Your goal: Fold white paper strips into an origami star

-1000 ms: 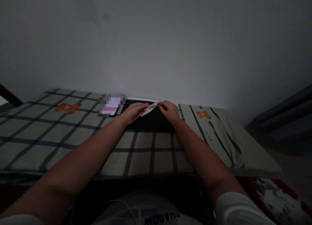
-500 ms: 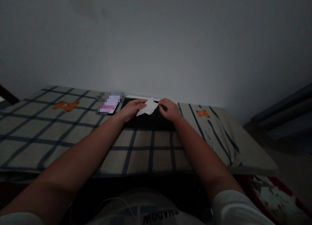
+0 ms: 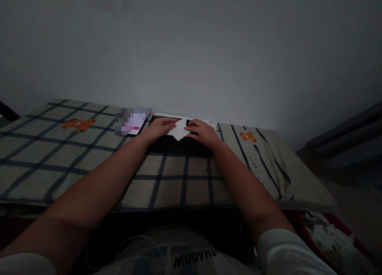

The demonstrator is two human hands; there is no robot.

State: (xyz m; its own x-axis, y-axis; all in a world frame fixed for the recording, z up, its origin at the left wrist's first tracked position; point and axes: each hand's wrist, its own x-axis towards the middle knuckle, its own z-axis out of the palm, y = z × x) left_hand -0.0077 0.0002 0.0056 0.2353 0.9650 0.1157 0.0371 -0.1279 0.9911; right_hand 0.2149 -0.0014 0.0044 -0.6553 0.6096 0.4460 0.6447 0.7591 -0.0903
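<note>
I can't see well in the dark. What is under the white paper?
Under the white paper lies a black board on the checked cloth. Left hand and right hand hold the paper; the board's part beneath stays hidden.

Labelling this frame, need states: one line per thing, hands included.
left hand: fingers on the white paper's left edge, pressing it down.
right hand: fingers on the paper's right edge.
white paper: folded, lying flat on the dark board between both hands.
dark board: flat on the tablecloth.
checked tablecloth: spread over the table, rumpled at the right end.
red bin: open, holding white paper scraps.
</note>
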